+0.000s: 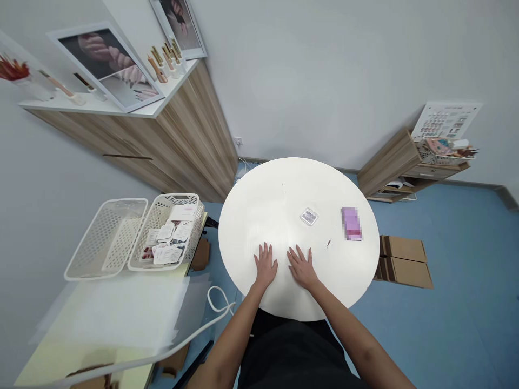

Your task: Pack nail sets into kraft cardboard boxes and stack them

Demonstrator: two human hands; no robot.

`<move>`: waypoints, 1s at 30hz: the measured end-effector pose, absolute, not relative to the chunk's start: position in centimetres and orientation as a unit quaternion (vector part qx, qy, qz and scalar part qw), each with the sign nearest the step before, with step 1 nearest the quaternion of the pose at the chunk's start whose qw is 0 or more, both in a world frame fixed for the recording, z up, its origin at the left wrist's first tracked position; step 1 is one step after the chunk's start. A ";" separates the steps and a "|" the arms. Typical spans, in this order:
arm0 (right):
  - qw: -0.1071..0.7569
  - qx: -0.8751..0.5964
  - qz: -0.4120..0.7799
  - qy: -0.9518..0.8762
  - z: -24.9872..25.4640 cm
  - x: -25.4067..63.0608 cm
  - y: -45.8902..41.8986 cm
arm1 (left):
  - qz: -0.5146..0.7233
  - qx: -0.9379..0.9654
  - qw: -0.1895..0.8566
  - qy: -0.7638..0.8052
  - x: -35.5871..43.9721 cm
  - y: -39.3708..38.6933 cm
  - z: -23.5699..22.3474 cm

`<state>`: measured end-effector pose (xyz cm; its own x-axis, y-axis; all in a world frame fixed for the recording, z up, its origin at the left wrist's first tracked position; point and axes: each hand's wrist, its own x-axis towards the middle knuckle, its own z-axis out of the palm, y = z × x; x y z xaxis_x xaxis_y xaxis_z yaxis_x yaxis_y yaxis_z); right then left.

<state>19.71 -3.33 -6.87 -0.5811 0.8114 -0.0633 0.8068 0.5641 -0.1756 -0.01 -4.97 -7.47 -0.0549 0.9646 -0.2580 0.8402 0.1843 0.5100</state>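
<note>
- Left hand (265, 266) and right hand (302, 267) lie flat on the round white counter (259, 200) by its near edge, fingers (264, 253) spread wide, holding nothing
- Small clear packet (309, 216) sits mid-counter, just ahead of the hands
- Blurred pink box (351, 223) lies near the right edge
- White lattice basket (166, 232) of printed cards stands beyond the left edge

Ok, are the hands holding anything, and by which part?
Nothing is held: the left hand and right hand both lie flat, fingers spread, on the white round table.
</note>
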 end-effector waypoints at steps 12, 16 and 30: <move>0.112 -0.631 0.145 -0.754 -7.5 25.8 6.4 | 0.049 0.762 0.139 0.630 1.6 -6.9 -8.0; 0.127 -0.638 0.168 -0.740 -7.8 27.1 12.0 | 0.050 0.754 0.137 0.640 3.2 -6.6 -8.1; 0.177 -0.601 0.189 -0.756 -5.9 27.5 15.7 | 0.027 0.758 0.148 0.635 4.8 -4.5 -7.8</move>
<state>27.46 15.72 -5.94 -0.2142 0.9760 0.0401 0.8423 0.2053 -0.4984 4.79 -4.54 -7.79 0.1916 0.9704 -0.1468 0.9546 -0.1495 0.2578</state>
